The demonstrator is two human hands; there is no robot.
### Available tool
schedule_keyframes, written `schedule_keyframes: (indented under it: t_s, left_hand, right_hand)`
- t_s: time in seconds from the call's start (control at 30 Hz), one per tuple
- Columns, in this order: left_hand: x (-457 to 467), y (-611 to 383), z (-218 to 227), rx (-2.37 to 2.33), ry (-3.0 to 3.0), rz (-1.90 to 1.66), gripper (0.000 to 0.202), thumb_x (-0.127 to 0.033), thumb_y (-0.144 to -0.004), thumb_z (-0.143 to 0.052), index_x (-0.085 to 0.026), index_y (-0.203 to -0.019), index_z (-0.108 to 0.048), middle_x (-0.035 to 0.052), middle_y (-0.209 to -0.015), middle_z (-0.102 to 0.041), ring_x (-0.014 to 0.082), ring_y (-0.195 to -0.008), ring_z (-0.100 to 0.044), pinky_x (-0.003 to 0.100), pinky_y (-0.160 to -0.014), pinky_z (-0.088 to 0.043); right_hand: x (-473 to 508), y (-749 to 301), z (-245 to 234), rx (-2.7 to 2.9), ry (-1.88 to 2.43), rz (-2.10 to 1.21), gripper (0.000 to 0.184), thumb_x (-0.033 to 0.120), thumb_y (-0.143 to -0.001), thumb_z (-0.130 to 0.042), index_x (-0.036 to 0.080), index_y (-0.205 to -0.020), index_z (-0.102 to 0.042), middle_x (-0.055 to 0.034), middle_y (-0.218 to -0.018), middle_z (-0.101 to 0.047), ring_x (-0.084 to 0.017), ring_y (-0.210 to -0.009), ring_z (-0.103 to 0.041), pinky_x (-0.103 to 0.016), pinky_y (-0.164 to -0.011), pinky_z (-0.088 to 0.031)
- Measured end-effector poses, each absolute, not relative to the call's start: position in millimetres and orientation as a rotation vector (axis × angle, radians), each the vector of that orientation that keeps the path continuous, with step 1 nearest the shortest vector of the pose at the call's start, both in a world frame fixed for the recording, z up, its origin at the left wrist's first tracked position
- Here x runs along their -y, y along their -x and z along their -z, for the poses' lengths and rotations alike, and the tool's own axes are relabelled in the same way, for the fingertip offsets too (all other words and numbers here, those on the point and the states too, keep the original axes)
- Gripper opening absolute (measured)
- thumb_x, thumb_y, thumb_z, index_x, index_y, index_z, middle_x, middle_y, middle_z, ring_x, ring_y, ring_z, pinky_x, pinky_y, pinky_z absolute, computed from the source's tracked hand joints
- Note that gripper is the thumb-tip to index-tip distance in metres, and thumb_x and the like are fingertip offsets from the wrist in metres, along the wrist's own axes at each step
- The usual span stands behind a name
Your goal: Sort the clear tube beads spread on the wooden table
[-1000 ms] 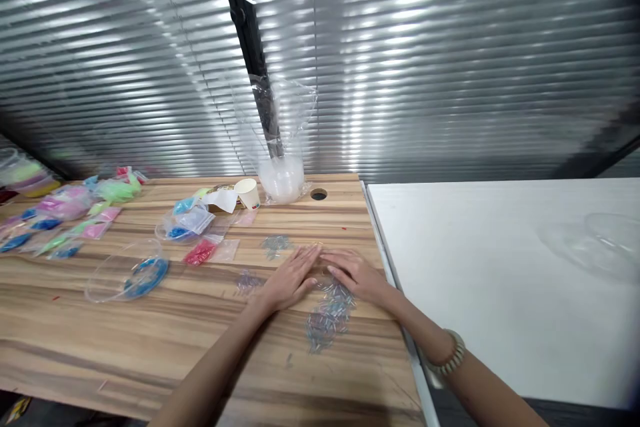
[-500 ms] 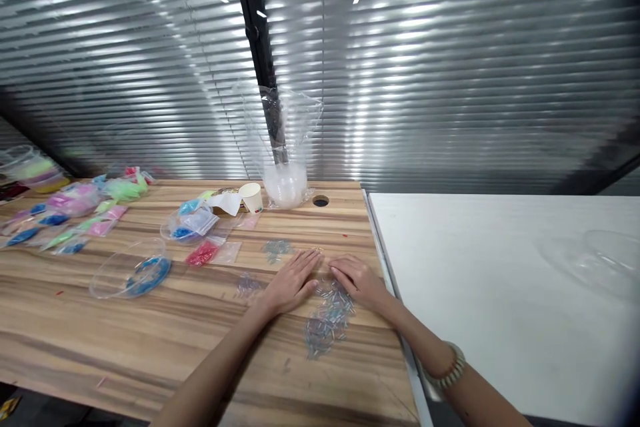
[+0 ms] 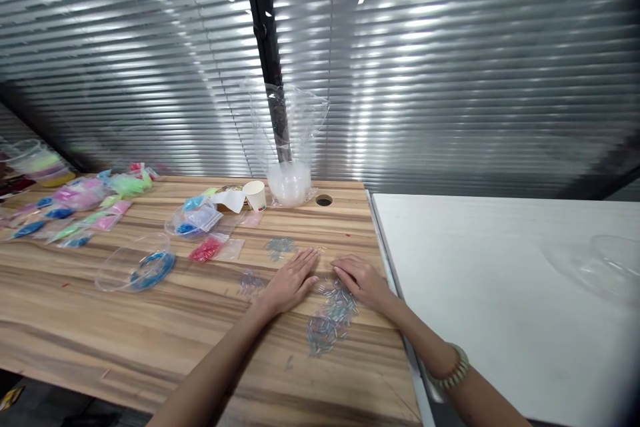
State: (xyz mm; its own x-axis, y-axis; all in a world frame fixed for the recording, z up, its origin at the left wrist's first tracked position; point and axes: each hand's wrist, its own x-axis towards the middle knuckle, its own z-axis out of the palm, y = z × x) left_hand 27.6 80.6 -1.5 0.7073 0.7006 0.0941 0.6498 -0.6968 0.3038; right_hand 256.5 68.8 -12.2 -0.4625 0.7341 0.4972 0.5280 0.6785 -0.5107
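Observation:
My left hand lies flat on the wooden table, fingers stretched out, palm down, holding nothing. My right hand rests beside it with fingers flat and slightly bent over a loose pile of clear tube beads. The beads spread from under the right fingers toward me. Two smaller bead clusters lie near the left hand: one just beyond it, one to its left. A beaded bracelet is on my right wrist.
A clear bowl with blue cord, a red bead packet, small bags of coloured beads, a paper cup and a plastic-wrapped stack of clear bowls stand further back. A white table adjoins on the right, bearing a clear lid.
My hands have drawn slightly apart; the right fingers have pulled back toward me over the beads. The view has shifted a little.

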Motion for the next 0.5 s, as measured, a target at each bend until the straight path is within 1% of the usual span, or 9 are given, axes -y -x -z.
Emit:
schedule_keyframes:
  t_s: [0.23, 0.5]
  left_hand:
    - [-78.9, -29.0, 0.8, -1.125, -2.699, -0.327, 0.047, -0.036, -0.098, -0.027, -0.016, -0.141, -0.03, 0.0075, -0.145, -0.031, 0.0188, -0.136, -0.025, 0.042, -0.114, -0.021]
    - [-80.3, -27.7, 4.3, -1.185, -2.704, -0.389, 0.045, -0.033, -0.098, -0.025, -0.015, -0.138, -0.034, 0.0085, -0.142, -0.038, 0.0176, -0.133, -0.033, 0.042, -0.113, -0.024]
  right_hand:
    - [-69.4, -256.3, 11.5, 2.186, 0.946, -0.398, 0.026, 0.023, -0.095, -0.038, 0.017, -0.105, -0.061, -0.0082, -0.101, -0.067, -0.02, -0.097, -0.059, -0.037, -0.085, -0.049]
    - [-70.8, -257.1, 16.3, 2.195, 0.95, -0.397, 0.025, 0.023, -0.095, -0.039, 0.018, -0.106, -0.06, -0.0074, -0.102, -0.067, -0.02, -0.097, -0.059, -0.037, -0.087, -0.049]
